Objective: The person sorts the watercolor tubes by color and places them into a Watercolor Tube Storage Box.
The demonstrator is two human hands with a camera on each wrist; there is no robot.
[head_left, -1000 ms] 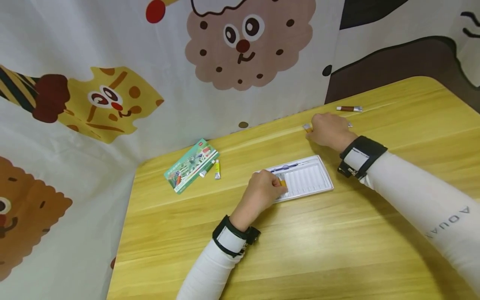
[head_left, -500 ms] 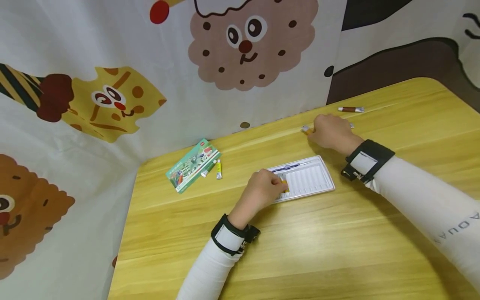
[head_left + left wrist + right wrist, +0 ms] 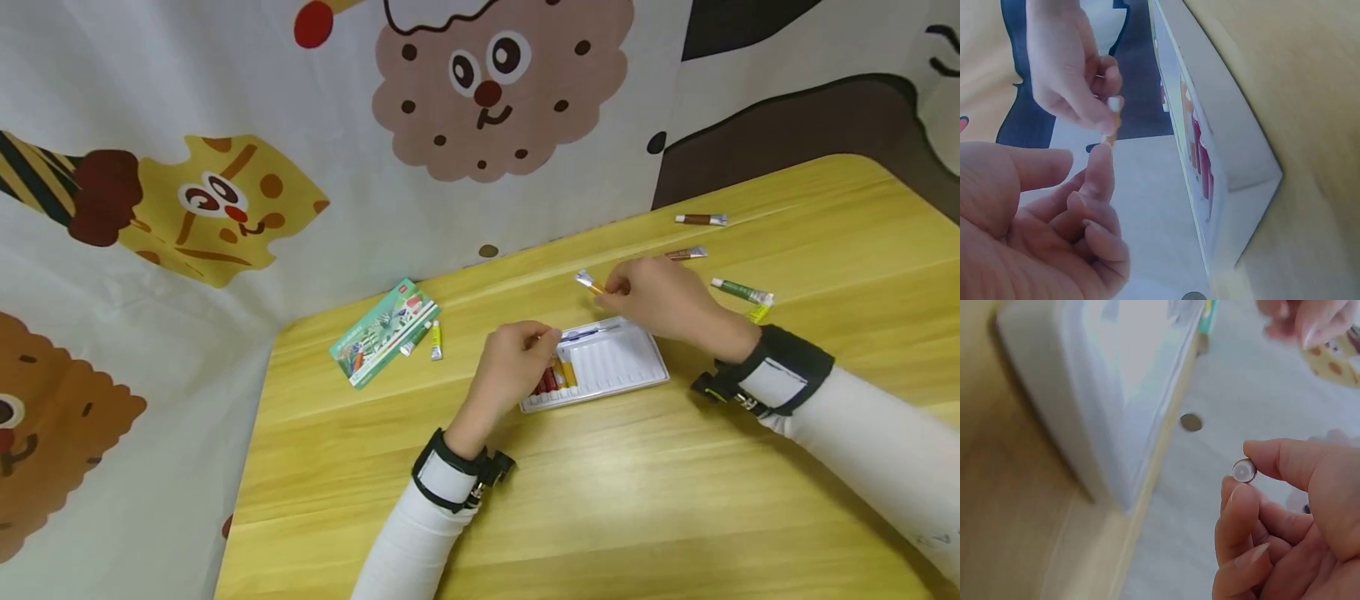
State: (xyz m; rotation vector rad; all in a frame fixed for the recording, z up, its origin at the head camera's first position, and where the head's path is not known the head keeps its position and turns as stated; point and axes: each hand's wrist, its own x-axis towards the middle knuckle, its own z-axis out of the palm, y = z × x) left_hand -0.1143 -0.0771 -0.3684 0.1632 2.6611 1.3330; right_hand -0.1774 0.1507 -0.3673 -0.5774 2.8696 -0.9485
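Observation:
My right hand (image 3: 667, 304) pinches an orange paint tube (image 3: 589, 282) between thumb and fingers, above the back edge of a white plastic tray (image 3: 630, 358). The tube's white cap (image 3: 1244, 470) faces the camera in the right wrist view. My left hand (image 3: 513, 358) hovers over the tray's left end with nothing held, thumb and index finger apart, the other fingers loosely bent. In that end lie red paint tubes (image 3: 550, 379) and an orange-yellow paint tube (image 3: 569, 373), partly hidden by the left hand. A blue paintbrush (image 3: 588, 334) lies in the tray's back slot.
A green printed box (image 3: 386, 333) lies at the left, beside a yellow tube (image 3: 437, 342) and a pale-ended tube (image 3: 412, 342). To the right are a dark brown tube (image 3: 701, 220), a brown tube (image 3: 686, 253), a green tube (image 3: 742, 292) and a yellow-green tube (image 3: 759, 312).
My right hand has brought the orange tube from the table's back toward the tray, uncovering tubes on the right. My left hand has let go of the orange-yellow tube in the tray and risen slightly.

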